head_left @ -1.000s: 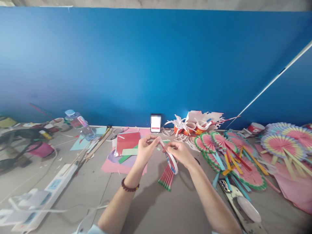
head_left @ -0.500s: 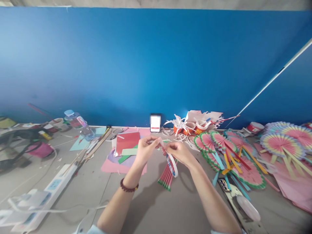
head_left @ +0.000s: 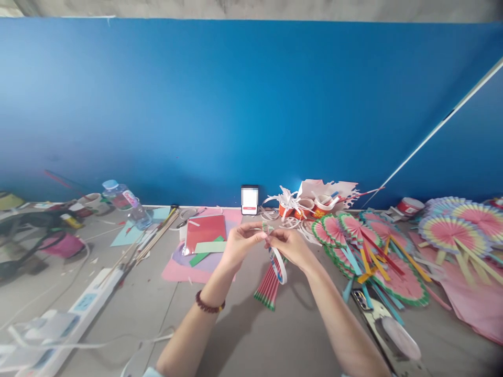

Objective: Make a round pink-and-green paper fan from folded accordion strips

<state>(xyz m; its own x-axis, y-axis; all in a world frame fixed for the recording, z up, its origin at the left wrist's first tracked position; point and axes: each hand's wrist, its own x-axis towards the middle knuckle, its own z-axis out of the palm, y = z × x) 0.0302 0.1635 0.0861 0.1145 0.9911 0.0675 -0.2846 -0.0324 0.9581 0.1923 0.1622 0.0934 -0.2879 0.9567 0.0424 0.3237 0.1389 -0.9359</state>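
Note:
My left hand [head_left: 242, 242] is closed in a pinch on the upper end of a pleated paper fan [head_left: 268, 289], pink with green edges and folded into a narrow bundle. Its lower end spreads slightly above the table. My right hand [head_left: 290, 245] meets the left at the fingertips, its thumb and fingers pinched together. From under the right fingers hangs a white roll of tape [head_left: 280, 269], in front of the fan. The fingers partly hide where tape and paper meet.
Finished paper fans [head_left: 396, 272] lie at the right, near a phone [head_left: 371, 317] with a white mouse [head_left: 401, 337] on it. Coloured paper sheets [head_left: 206, 230] lie left of centre. A power strip [head_left: 78, 314], bottle [head_left: 128, 204] and upright phone [head_left: 250, 200] stand around.
My left fingertips have shifted slightly right, closer to the right ones. The fan's green upper edge now shows between the hands, where a pale strip showed before.

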